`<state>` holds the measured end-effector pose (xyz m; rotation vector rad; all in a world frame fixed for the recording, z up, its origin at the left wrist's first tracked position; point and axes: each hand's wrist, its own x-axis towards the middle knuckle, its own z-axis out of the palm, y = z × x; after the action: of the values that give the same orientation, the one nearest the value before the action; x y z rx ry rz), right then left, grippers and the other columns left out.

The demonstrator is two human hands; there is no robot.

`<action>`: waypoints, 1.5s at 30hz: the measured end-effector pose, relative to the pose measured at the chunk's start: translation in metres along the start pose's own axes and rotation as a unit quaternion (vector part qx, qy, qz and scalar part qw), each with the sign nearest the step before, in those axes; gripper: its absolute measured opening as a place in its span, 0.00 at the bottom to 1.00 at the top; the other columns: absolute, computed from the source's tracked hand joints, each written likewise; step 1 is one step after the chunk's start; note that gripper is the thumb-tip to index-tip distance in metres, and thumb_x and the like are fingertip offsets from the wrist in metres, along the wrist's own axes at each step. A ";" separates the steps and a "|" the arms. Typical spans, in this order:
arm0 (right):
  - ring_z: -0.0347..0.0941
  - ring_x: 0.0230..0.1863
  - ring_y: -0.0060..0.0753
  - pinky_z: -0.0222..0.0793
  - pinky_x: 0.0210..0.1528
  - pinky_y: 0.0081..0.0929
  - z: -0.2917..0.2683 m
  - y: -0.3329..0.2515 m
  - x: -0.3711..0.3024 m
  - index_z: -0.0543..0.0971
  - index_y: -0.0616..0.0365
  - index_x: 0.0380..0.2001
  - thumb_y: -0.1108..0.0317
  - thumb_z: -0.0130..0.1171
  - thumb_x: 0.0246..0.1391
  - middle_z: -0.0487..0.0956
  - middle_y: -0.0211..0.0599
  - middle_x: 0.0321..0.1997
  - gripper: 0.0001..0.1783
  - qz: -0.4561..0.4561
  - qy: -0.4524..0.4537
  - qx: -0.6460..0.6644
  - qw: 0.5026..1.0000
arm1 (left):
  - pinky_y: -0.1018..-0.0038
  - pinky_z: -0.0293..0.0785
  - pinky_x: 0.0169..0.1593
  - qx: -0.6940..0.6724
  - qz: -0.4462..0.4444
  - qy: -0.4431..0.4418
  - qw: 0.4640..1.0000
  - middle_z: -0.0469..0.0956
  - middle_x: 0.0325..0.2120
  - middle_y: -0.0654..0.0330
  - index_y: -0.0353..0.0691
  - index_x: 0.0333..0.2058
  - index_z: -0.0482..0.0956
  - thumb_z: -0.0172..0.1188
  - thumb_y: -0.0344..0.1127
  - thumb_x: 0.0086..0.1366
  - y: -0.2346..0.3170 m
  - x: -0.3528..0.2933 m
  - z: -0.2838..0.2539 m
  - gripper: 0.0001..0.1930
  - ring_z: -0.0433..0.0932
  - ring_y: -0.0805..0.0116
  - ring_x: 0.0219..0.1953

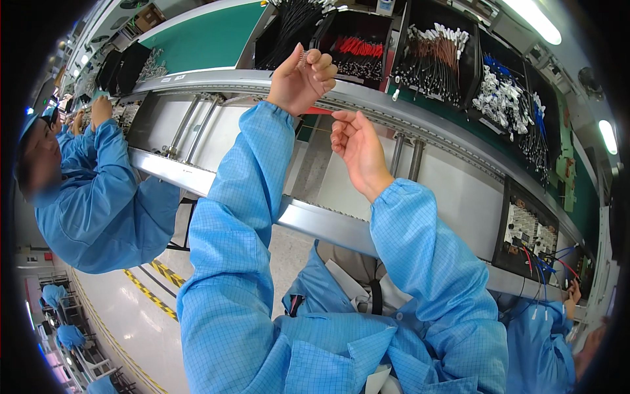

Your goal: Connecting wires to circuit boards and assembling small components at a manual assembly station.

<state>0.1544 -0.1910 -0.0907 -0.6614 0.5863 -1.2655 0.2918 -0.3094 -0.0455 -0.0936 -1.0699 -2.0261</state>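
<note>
Coil (302,60) at left hand (304,82)

Open room is being bounded by the front rail (321,220) and rear rail (426,134), and crossed by steel rods (417,161). The far side is being obstructed by black bins (471,72). The coil is being pinched before them by thumb and fingertips; fingers of the right hand (359,154) are being held curled beside a red strip (317,111), pinch unclear.

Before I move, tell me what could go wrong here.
The small coil at the left hand's thumb and fingers could slip and drop between the conveyor's metal rails. That hand also looks close to the loosely piled red wires, so it might brush or snag some.
</note>
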 end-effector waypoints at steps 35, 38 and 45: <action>0.63 0.31 0.18 0.58 0.37 0.18 -0.005 0.007 0.000 0.72 0.55 0.41 0.53 0.41 0.61 0.69 0.22 0.29 0.19 0.039 -0.009 -0.027 0.999 | 0.79 0.57 0.30 -0.249 -0.041 -0.093 0.963 0.62 0.17 0.74 0.53 0.13 0.61 0.35 0.42 0.69 -0.001 0.000 -0.001 0.22 0.56 0.77 0.25; 0.63 0.31 0.18 0.58 0.37 0.18 -0.005 0.008 0.000 0.72 0.55 0.41 0.53 0.41 0.61 0.69 0.22 0.29 0.18 0.041 -0.012 -0.025 0.999 | 0.79 0.57 0.30 -0.248 -0.038 -0.087 0.964 0.62 0.17 0.74 0.53 0.12 0.61 0.36 0.43 0.69 -0.001 -0.001 -0.001 0.22 0.56 0.77 0.25; 0.62 0.31 0.17 0.58 0.37 0.17 -0.003 0.007 -0.001 0.72 0.55 0.42 0.53 0.41 0.61 0.69 0.22 0.29 0.18 0.044 -0.002 -0.025 0.999 | 0.79 0.58 0.31 -0.037 -0.072 -0.027 0.996 0.61 0.18 0.72 0.49 0.24 0.65 0.38 0.49 0.70 -0.001 0.003 0.000 0.17 0.59 0.78 0.25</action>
<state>0.1564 -0.1896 -0.0978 -0.6729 0.6399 -1.1714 0.2889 -0.3109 -0.0445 -0.1132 -1.0602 -2.2044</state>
